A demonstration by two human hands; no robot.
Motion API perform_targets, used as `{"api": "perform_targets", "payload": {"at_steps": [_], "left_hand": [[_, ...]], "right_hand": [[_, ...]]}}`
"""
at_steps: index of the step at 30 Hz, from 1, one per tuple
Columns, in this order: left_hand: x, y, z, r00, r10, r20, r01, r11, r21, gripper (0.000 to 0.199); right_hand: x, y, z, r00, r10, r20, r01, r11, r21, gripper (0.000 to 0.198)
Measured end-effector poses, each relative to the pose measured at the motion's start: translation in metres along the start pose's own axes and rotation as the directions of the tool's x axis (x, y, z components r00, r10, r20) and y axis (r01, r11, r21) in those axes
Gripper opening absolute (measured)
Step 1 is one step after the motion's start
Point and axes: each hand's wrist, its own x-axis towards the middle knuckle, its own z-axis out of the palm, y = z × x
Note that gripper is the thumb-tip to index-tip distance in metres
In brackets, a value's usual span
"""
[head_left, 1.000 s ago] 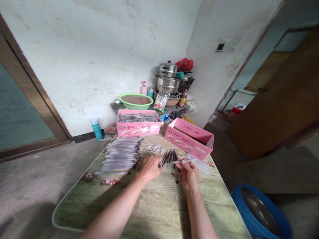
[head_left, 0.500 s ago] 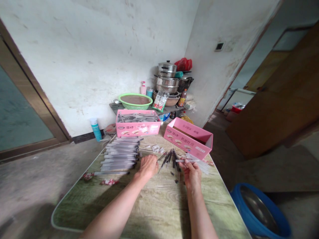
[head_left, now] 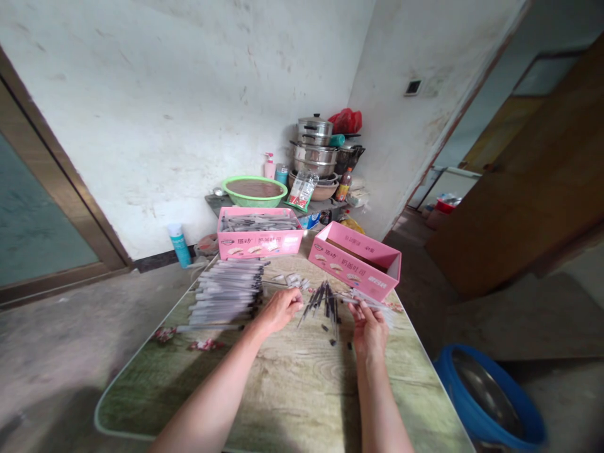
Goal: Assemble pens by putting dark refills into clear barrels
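My right hand [head_left: 370, 327] pinches a translucent pen barrel [head_left: 353, 301] near the table's right side. More clear pen barrels [head_left: 387, 314] lie just past its fingers. My left hand [head_left: 283, 309] has its fingers pressed together at the middle of the table; whatever is between them is too small to make out. Between the hands lies a loose heap of thin dark pen refills [head_left: 325, 303], with small black pieces [head_left: 333, 343] in front. A row of pens with frosted barrels and dark ends [head_left: 226, 292] lies left of my left hand.
A pink box [head_left: 259, 244] full of pens stands at the table's back edge. Another pink box [head_left: 353, 267] sits angled at back right. Small white pieces [head_left: 292, 280] lie between. Behind are a green basin [head_left: 255, 200] and stacked pots [head_left: 315, 154]; a blue tub [head_left: 491, 396] stands right.
My left hand has shifted slightly up and right, its fingers now pointing toward the refills. My right hand has moved slightly right with the barrel. The view has shifted a little.
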Motion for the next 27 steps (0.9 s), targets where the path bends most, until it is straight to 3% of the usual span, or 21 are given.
{"api": "perform_targets", "payload": {"at_steps": [15,22,27], "left_hand": [[0.001,-0.001,-0.001,0.998,0.03,0.06,-0.034,0.998,0.061,0.008],[0.003,-0.002,0.007,1.0,-0.027,0.014,0.029,0.991,-0.132,0.014],[0.004,0.006,0.027,0.995,-0.093,0.029,0.097,0.914,-0.394,0.003]], "right_hand": [[-0.001,-0.004,0.003,0.999,0.036,0.028,-0.036,0.999,0.004,0.024],[-0.008,-0.002,0.011,0.981,0.15,0.126,-0.142,0.987,-0.07,0.026],[-0.021,0.004,0.021,0.935,0.264,0.236,-0.234,0.961,-0.146,0.028]]}}
